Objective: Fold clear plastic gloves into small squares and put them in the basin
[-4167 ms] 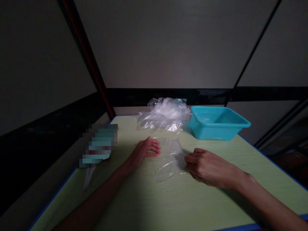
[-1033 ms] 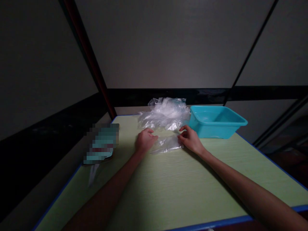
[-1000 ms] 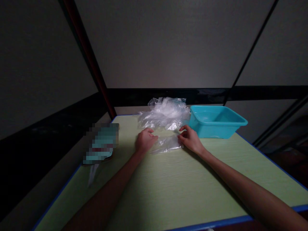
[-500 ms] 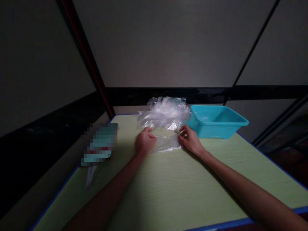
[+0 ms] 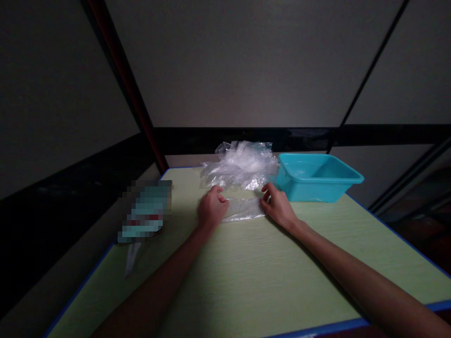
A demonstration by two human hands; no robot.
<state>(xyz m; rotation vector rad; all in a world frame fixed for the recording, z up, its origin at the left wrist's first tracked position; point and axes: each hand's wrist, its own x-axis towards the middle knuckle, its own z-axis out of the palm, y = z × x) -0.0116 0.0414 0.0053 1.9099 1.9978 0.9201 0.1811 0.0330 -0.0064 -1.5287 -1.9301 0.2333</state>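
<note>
A clear plastic bag [image 5: 244,210] lies stretched flat and sideways on the table between my two hands. My left hand [image 5: 213,206] grips its left end, thumb and fingers closed on the film. At the bag's right end, my right hand [image 5: 277,204] pinches the film between thumb and curled fingers, partly hiding that edge. Just beyond my hands is a loose heap of crumpled clear plastic bags [image 5: 241,164].
A turquoise plastic basin [image 5: 310,190] stands right of the heap, close to my right hand. At the table's left edge lies a blurred-out greenish item [image 5: 146,211] with a translucent strip [image 5: 132,259] hanging from it. The pale green table [image 5: 246,277] has blue edging; panelled walls rise behind.
Very little differs. The bag lies slightly smoother between my hands, and my right hand's fingers have shifted a little; my left hand stays in place.
</note>
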